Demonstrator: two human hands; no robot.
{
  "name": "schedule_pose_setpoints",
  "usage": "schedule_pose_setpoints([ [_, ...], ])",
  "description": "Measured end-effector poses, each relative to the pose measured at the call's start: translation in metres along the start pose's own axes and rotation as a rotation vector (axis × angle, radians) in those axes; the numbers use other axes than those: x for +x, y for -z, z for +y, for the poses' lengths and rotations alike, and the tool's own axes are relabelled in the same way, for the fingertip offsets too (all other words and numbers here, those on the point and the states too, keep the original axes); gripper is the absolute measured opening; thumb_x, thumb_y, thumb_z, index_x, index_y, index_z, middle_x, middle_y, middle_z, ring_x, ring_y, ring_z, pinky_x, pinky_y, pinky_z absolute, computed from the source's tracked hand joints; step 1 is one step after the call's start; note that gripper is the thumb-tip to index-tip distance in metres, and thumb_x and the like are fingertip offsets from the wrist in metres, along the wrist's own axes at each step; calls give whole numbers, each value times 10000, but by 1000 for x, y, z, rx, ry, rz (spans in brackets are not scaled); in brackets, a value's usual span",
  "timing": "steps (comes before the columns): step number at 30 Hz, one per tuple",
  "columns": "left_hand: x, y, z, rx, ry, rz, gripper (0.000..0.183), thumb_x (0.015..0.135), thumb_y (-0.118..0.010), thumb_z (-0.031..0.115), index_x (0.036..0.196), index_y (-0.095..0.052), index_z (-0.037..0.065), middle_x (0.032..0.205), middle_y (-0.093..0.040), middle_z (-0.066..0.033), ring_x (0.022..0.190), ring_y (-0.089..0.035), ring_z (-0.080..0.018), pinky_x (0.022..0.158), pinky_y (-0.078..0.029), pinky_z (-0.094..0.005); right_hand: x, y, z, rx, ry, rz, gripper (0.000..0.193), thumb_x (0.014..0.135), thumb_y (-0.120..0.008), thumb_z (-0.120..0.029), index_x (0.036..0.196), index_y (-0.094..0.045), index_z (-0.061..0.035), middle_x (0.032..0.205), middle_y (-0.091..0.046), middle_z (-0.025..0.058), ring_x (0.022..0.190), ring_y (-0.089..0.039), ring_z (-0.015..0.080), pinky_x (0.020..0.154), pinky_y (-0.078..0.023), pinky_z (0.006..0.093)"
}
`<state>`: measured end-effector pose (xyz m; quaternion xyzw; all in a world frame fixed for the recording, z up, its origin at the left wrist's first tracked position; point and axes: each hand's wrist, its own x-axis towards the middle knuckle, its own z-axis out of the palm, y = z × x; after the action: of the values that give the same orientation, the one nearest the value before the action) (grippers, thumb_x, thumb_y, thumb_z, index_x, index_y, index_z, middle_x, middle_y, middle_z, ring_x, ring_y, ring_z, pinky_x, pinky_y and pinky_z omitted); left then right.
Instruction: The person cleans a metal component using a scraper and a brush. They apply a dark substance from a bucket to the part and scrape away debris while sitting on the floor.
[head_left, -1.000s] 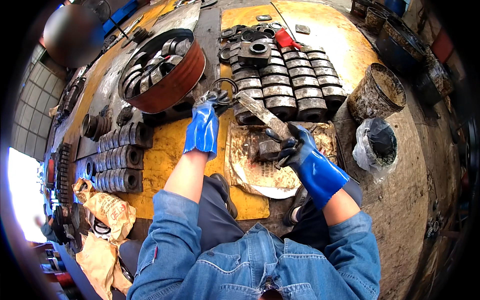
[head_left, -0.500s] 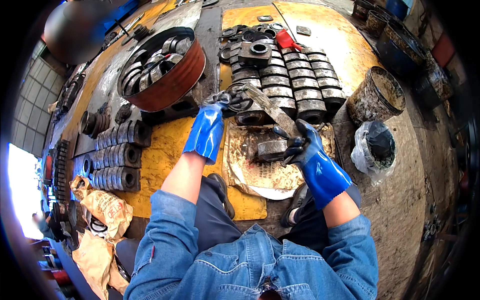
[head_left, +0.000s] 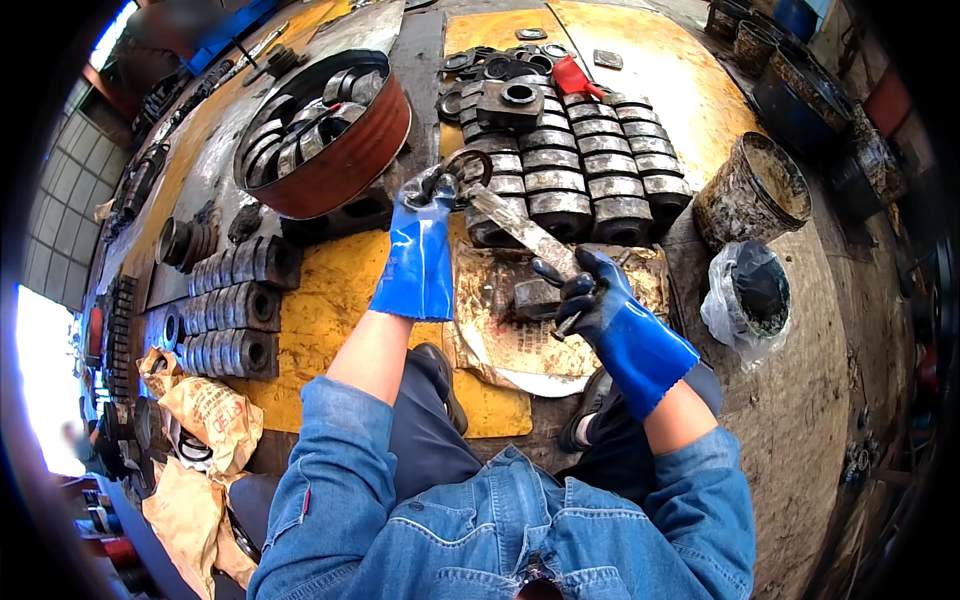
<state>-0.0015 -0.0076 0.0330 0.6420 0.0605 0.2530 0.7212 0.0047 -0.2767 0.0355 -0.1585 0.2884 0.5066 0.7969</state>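
My left hand [head_left: 428, 190], in a blue glove blackened at the fingers, is closed round the edge of a dark ring [head_left: 472, 160]. In my right hand [head_left: 590, 295], gloved the same way, is a long flat metal scraper [head_left: 522, 228]. Its blade slants up and left, with the tip close to or touching the underside of the ring; I cannot tell which. Below the blade, a metal block [head_left: 534, 299] sits on a stained paper sack [head_left: 500, 345], partly hidden by my right fingers. Rows of bored metal blocks [head_left: 555, 180] stand just beyond my hands.
A rusty red drum section [head_left: 345, 175] holding metal pieces stands at the far left. More block rows [head_left: 232, 310] and torn paper bags [head_left: 215, 420] lie at my left. To the right are a grimy bucket [head_left: 745, 205] and a plastic-lined pail [head_left: 750, 300]. A red scoop-like piece [head_left: 572, 78] lies beyond.
The ring has tilted up and stands out more plainly above the scraper's tip. My left hand has risen slightly, and the scraper and right hand have shifted a little left.
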Motion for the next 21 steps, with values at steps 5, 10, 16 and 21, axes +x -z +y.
schedule_pose_setpoints([
  [5,-3,-9,-10,128,-86,94,217,907,-626,57,1112,-659,-5,999,-683,-26,876,-604,-98,833,-484,-245,1,-14,8,74,110,34,409,939,-517,-344,1233,-495,-60,894,-662,108,422,-394,29,366,-308,194],
  [10,0,-8,-15,206,-135,42,223,873,-652,41,1089,-662,-15,964,-689,-35,868,-602,-91,817,-481,-241,1,-2,-6,-193,363,4,390,956,-490,-352,1240,-502,-85,1119,-623,244,473,-459,67,371,-323,192],
  [16,4,-2,-26,391,-205,52,197,837,-654,-1,1030,-688,-17,895,-708,-58,796,-616,-94,765,-497,-251,-20,-15,13,-717,706,60,366,926,-575,-371,1154,-623,-89,901,-698,118,524,-505,108,452,-403,248],
  [21,6,5,-29,575,-245,42,175,828,-664,3,998,-700,-13,851,-715,-67,743,-622,-101,729,-503,-255,-22,-20,3,-1634,872,244,221,917,-571,-240,1029,-626,-58,774,-597,78,646,-539,167,590,-452,260],
])
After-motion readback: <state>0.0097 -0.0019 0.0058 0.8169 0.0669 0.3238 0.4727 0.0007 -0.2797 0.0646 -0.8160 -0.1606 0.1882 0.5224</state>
